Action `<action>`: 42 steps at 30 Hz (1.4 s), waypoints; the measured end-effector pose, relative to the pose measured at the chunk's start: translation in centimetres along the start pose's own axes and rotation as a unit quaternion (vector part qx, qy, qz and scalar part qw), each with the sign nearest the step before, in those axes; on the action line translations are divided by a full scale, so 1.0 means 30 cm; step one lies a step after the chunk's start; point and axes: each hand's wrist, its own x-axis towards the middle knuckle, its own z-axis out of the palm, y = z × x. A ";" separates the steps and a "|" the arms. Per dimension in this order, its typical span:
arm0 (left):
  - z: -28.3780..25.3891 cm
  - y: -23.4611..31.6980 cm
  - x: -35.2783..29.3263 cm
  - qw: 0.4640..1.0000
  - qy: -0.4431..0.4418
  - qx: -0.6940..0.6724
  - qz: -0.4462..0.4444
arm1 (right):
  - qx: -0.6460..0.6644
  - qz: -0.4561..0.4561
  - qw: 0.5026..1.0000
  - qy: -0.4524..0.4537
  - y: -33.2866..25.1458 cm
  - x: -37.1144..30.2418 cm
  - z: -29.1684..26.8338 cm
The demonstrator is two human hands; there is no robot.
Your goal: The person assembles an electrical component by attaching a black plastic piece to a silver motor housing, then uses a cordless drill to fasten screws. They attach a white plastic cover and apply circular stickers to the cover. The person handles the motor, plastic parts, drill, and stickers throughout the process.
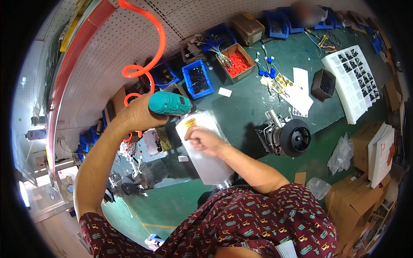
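Note:
My left hand (141, 114) is wrapped round a teal cordless drill (168, 103), held over the far end of a silver-grey metal housing (208, 167). The drill's front end points right, close to the housing's far edge; its tip is hard to make out. The housing stretches from the bench toward my body, with a round metal collar (224, 185) at its near end. Above its upper face, beside a yellow label (189, 123), my right hand (204, 141) has its fingers curled in. Whatever those fingers may hold is hidden.
A motor assembly with a black fan wheel (295, 137) stands right on the green bench (241, 112). Behind are a blue bin (197, 78), a box of red caps (236, 64) and a white foam tray (350, 86). An orange coiled hose (160, 38) hangs at left.

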 end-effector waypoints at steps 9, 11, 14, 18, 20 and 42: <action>0.040 -0.022 0.007 0.998 0.038 -0.010 0.046 | 0.189 0.098 0.972 -0.103 0.133 0.123 -0.047; 0.049 0.008 -0.003 0.999 0.031 0.005 0.005 | 0.197 0.097 0.969 -0.114 0.137 0.112 -0.055; 0.059 0.011 -0.004 0.998 0.051 -0.003 0.029 | 0.187 0.078 0.970 -0.135 0.137 0.107 -0.065; 0.077 -0.041 0.008 0.998 0.030 -0.048 0.030 | 0.185 0.078 0.971 -0.127 0.141 0.089 -0.055; 0.080 -0.048 0.017 0.997 0.029 -0.064 0.037 | 0.181 0.075 0.972 -0.130 0.136 0.094 -0.060; 0.224 0.096 -0.262 0.942 0.219 -0.255 -0.003 | 0.156 0.105 0.976 -0.107 0.122 0.118 -0.031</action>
